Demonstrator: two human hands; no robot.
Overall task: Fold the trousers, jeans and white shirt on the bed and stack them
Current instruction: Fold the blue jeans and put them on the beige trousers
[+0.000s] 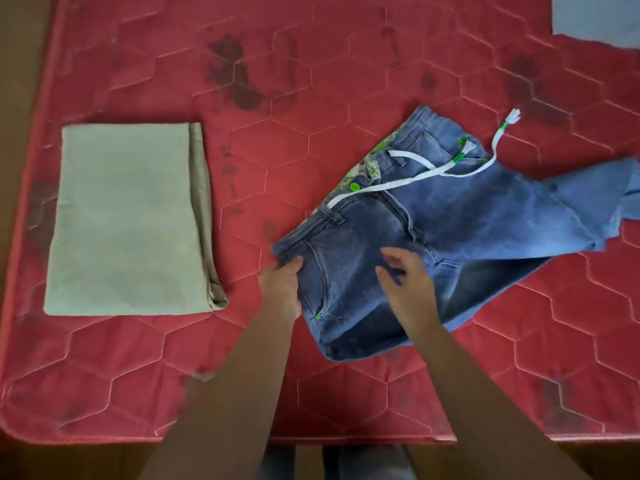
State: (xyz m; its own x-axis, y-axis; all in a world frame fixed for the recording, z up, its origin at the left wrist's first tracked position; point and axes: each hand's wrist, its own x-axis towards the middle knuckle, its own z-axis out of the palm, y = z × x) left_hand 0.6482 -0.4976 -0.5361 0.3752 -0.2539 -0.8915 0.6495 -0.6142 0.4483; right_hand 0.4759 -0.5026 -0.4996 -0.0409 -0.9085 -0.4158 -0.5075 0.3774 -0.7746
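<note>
Blue jeans (467, 223) lie crumpled and partly folded on the red mattress, waist toward the middle, legs running off to the right; a white drawstring with green tips trails from the waistband. My left hand (282, 289) pinches the waist corner at the jeans' left edge. Just above the hip area hovers my right hand (408, 289), fingers spread and relaxed, holding nothing. Beige trousers (128, 220) lie folded into a neat rectangle at the left. A corner of white cloth (595, 19), probably the shirt, shows at the top right.
The red quilted mattress (311, 81) has dark stains across its middle and far side. Its near edge (311, 439) runs along the bottom of the view, its left edge beside a brown floor.
</note>
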